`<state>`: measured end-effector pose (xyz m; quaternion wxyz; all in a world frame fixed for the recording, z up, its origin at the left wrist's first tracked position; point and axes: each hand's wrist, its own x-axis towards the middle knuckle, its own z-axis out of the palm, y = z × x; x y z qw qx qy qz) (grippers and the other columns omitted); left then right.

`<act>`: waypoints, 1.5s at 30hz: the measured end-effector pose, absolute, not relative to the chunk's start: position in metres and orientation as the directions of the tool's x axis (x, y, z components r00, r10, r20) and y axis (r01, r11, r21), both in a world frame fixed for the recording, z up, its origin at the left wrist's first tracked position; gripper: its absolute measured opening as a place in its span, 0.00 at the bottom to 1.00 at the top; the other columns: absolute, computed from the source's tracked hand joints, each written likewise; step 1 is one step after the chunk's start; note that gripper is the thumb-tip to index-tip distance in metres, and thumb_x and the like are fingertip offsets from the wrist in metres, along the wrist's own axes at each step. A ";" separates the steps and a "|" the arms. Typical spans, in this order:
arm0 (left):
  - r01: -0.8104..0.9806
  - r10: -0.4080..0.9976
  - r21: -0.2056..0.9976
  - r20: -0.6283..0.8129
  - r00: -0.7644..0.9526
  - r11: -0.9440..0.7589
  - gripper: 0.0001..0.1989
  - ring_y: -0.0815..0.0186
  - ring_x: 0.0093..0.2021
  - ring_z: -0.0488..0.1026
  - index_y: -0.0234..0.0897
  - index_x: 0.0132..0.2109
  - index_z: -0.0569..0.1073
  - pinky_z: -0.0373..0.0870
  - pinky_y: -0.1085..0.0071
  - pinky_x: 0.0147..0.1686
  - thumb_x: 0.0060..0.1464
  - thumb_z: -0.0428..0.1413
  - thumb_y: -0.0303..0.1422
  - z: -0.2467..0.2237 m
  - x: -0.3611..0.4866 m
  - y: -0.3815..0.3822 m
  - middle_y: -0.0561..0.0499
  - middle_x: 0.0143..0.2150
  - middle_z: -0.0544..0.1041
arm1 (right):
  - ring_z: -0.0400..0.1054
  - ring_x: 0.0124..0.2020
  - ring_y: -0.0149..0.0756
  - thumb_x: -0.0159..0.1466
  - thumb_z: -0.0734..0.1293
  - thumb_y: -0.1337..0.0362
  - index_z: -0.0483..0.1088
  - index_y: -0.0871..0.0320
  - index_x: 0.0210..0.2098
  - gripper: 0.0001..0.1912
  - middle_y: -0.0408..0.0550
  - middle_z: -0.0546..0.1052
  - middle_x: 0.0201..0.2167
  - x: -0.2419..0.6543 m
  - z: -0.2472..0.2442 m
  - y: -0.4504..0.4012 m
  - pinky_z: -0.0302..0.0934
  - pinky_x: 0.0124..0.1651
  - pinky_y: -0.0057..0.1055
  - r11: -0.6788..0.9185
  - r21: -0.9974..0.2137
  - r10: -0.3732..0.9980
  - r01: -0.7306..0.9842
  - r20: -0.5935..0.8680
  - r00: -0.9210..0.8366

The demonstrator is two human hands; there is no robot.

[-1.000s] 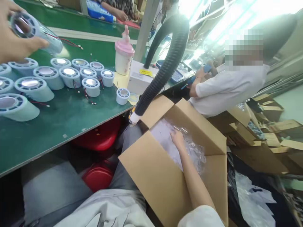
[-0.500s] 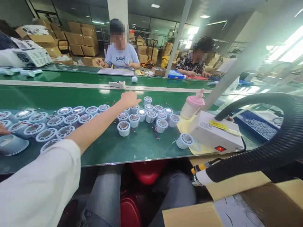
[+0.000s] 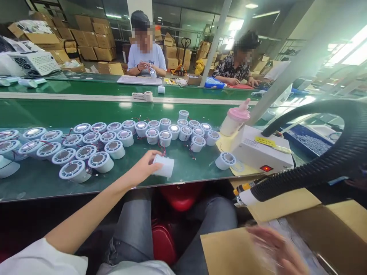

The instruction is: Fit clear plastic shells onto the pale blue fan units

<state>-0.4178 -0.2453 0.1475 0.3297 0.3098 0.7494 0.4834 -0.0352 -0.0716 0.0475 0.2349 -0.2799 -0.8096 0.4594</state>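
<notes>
My left hand [image 3: 147,167] is closed round a white round cup [image 3: 166,166] just above the front part of the green table, thumb on the near side and fingers on the far side. The cup is tilted. Behind it stand several white round units [image 3: 165,137] with slotted rims and thin red and dark wires. My right hand [image 3: 279,246] is low on the right, over the flaps of an open cardboard box [image 3: 226,250]; motion smears its fingers, and whether it holds anything is unclear.
A single white unit [image 3: 225,160] stands near the front edge, beside a white machine [image 3: 260,149] with a red light. A black hose [image 3: 309,183] curves at the right. Behind the machine is a pink-lidded bottle [image 3: 235,121]. Two people sit across the table.
My left hand has come back from the rear units towards the front edge and now holds a cup. My right hand has appeared at lower right. The hand at the far left edge is gone.
</notes>
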 end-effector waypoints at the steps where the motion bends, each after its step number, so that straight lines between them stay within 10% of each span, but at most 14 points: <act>1: -0.070 0.820 0.956 -0.280 -0.499 0.284 0.25 0.61 0.34 0.73 0.34 0.48 0.65 0.69 0.69 0.29 0.44 0.52 0.42 0.141 -0.408 -0.248 0.45 0.40 0.75 | 0.73 0.48 0.50 0.67 0.54 0.53 0.62 0.41 0.57 0.20 0.53 0.74 0.51 -0.052 0.052 -0.091 0.71 0.45 0.45 0.489 -0.852 0.596 0.188 0.169 -0.785; 5: -0.405 0.870 0.830 -0.473 -0.143 0.384 0.17 0.68 0.26 0.67 0.33 0.37 0.70 0.64 0.75 0.23 0.46 0.52 0.43 0.118 -0.372 -0.248 0.49 0.30 0.72 | 0.68 0.53 0.51 0.63 0.63 0.60 0.59 0.46 0.61 0.27 0.56 0.68 0.54 -0.127 0.078 -0.146 0.68 0.50 0.46 0.790 -0.599 0.375 0.132 0.301 -0.877; 11: 0.167 0.926 0.926 -0.359 0.121 0.338 0.14 0.70 0.30 0.66 0.35 0.39 0.73 0.64 0.77 0.26 0.57 0.52 0.41 0.112 -0.355 -0.242 0.51 0.36 0.71 | 0.64 0.51 0.51 0.59 0.67 0.68 0.69 0.51 0.54 0.23 0.58 0.61 0.60 -0.162 0.092 -0.150 0.65 0.50 0.50 0.845 -0.452 0.437 0.287 0.274 -0.857; 15: 0.446 0.995 0.893 -0.084 0.046 0.055 0.09 0.67 0.42 0.69 0.36 0.39 0.74 0.64 0.70 0.46 0.60 0.51 0.34 0.115 -0.353 -0.244 0.50 0.41 0.71 | 0.64 0.52 0.47 0.53 0.73 0.71 0.73 0.56 0.34 0.10 0.54 0.68 0.54 -0.157 0.099 -0.149 0.63 0.54 0.45 0.641 -0.721 0.445 0.261 0.073 -0.892; 20: 0.377 0.997 0.924 -0.037 -0.075 0.063 0.22 0.64 0.42 0.71 0.39 0.48 0.73 0.68 0.69 0.42 0.47 0.64 0.40 0.102 -0.349 -0.248 0.49 0.43 0.71 | 0.67 0.47 0.40 0.63 0.64 0.63 0.71 0.57 0.27 0.09 0.52 0.70 0.44 -0.154 0.108 -0.154 0.65 0.46 0.35 0.328 -0.912 0.556 0.246 -0.023 -0.831; 24: 0.456 1.000 0.890 -0.008 -0.010 0.012 0.33 0.56 0.52 0.69 0.41 0.51 0.74 0.69 0.61 0.49 0.34 0.70 0.43 0.093 -0.348 -0.250 0.43 0.52 0.68 | 0.68 0.41 0.39 0.60 0.66 0.59 0.71 0.58 0.22 0.13 0.52 0.69 0.41 -0.154 0.106 -0.152 0.64 0.32 0.29 0.104 -0.958 0.662 0.266 -0.133 -0.738; 33: 0.240 0.992 0.969 0.032 0.119 -0.060 0.32 0.55 0.56 0.69 0.39 0.57 0.69 0.71 0.62 0.51 0.42 0.67 0.33 0.079 -0.348 -0.255 0.41 0.56 0.71 | 0.68 0.44 0.41 0.52 0.74 0.55 0.69 0.58 0.14 0.18 0.50 0.74 0.39 -0.153 0.103 -0.149 0.64 0.45 0.35 -0.263 -0.955 0.655 0.133 -0.278 -0.702; 38: -0.025 0.988 0.993 -0.113 0.110 0.116 0.33 0.59 0.53 0.71 0.39 0.59 0.65 0.70 0.62 0.51 0.45 0.65 0.30 0.079 -0.342 -0.255 0.42 0.56 0.70 | 0.73 0.39 0.41 0.52 0.74 0.50 0.78 0.55 0.28 0.15 0.52 0.78 0.42 -0.150 0.095 -0.144 0.70 0.39 0.39 -0.437 -0.896 0.619 0.079 -0.363 -0.697; 45: -0.335 0.979 0.920 -0.191 0.070 0.204 0.28 0.64 0.49 0.71 0.40 0.55 0.67 0.71 0.68 0.48 0.46 0.65 0.29 0.080 -0.336 -0.255 0.45 0.56 0.69 | 0.66 0.56 0.49 0.51 0.77 0.65 0.74 0.49 0.48 0.25 0.49 0.73 0.55 -0.140 0.092 -0.147 0.65 0.57 0.44 0.352 -0.933 0.527 0.076 0.131 -0.840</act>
